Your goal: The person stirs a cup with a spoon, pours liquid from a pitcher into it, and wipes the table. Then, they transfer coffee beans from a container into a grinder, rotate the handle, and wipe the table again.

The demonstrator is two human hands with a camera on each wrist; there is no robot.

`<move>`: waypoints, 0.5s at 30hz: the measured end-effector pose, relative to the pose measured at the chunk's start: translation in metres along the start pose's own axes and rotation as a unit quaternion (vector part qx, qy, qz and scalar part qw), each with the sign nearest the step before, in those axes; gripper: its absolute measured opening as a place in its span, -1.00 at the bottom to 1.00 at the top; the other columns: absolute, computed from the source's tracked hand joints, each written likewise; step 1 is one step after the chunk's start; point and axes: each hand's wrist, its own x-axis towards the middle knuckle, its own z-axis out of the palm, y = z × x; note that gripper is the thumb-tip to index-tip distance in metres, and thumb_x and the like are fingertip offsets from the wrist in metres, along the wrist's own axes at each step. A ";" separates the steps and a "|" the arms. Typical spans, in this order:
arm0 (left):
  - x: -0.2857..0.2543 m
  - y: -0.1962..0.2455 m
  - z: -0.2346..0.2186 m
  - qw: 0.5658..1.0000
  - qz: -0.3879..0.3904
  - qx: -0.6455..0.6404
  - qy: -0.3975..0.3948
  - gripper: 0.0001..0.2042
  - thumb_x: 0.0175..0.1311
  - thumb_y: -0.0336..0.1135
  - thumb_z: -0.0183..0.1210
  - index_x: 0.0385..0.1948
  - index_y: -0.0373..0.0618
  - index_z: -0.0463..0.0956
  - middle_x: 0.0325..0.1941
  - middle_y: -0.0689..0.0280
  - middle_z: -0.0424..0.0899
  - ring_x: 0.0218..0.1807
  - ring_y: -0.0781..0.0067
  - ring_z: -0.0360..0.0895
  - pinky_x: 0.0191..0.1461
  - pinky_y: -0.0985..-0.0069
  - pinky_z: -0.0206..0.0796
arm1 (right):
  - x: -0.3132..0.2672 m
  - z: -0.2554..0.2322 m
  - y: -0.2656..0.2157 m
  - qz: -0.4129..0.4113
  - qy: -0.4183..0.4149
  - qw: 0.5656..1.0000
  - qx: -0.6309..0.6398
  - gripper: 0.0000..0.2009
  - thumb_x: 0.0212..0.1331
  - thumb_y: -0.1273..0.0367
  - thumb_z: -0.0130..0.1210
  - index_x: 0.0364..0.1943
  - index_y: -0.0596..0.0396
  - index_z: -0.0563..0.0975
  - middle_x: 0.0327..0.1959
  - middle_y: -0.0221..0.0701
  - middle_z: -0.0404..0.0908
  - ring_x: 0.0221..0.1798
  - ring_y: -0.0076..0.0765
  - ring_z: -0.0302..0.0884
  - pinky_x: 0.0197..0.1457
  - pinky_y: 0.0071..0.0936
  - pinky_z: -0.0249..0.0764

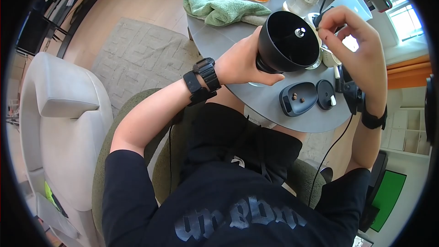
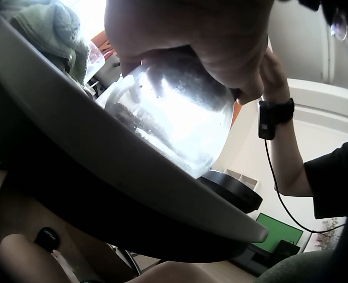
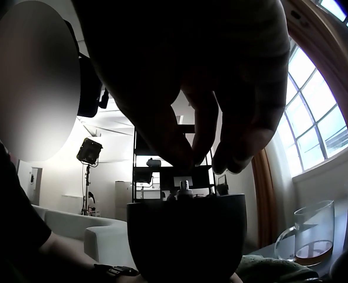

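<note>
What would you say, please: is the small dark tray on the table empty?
No, a few small brown pieces lie in the dark tray.

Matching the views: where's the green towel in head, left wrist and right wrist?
Head: green towel top middle, at the table's left edge.
Left wrist: top left corner.
Right wrist: bottom edge, right of centre, dim and partly cut off.
Shared landmark: the right hand, upper right in head, upper right in left wrist, top centre in right wrist.
</note>
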 end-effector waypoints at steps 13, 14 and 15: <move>0.001 0.001 -0.001 1.000 -0.006 -0.003 -0.012 0.05 -0.07 -0.08 0.56 0.45 -0.23 0.07 0.29 -0.05 0.47 0.32 0.00 0.48 0.37 0.24 0.34 | -0.025 -0.010 0.012 0.013 0.050 0.999 0.003 -0.92 0.26 0.43 0.22 -0.27 0.14 0.61 -0.36 -0.53 0.62 -0.31 -0.62 0.51 -0.29 -0.58 0.39; 0.002 0.002 -0.001 1.000 -0.006 -0.007 -0.013 0.05 -0.07 -0.08 0.56 0.45 -0.23 0.07 0.29 -0.05 0.47 0.33 0.00 0.48 0.37 0.24 0.34 | -0.036 -0.010 0.013 0.049 0.014 0.999 0.011 -0.93 0.26 0.43 0.22 -0.28 0.14 0.61 -0.36 -0.50 0.62 -0.31 -0.57 0.53 -0.29 -0.55 0.41; 0.002 0.002 -0.001 1.000 -0.007 -0.010 -0.014 0.05 -0.07 -0.08 0.56 0.45 -0.23 0.07 0.29 -0.05 0.47 0.32 0.01 0.49 0.37 0.24 0.34 | -0.050 -0.008 0.013 0.086 -0.021 0.996 0.017 -0.93 0.25 0.44 0.21 -0.28 0.14 0.61 -0.36 -0.47 0.62 -0.31 -0.52 0.54 -0.29 -0.51 0.43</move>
